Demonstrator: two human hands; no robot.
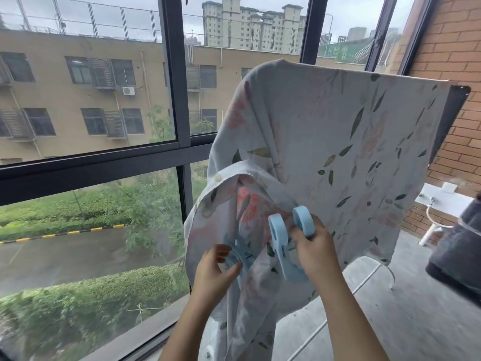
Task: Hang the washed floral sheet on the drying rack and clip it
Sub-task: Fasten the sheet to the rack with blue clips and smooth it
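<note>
Nearest, the right hand [315, 252] gripped a blue clip [279, 243], fingers curled round it. The left hand [217, 268] pinched a second clip [238, 252]. The floral sheet [338, 142] hung over the drying rack [464, 90]; its top fold lay above and far right, nearer the right hand.

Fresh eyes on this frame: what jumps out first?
The floral sheet draped over the drying rack fills the centre and right, in front of the brick wall. Low in the middle, the right hand grips a big light-blue clip in front of the cloth, and the left hand holds a second blue clip at the sheet's left edge. Large dark-framed windows take the left side.
</note>
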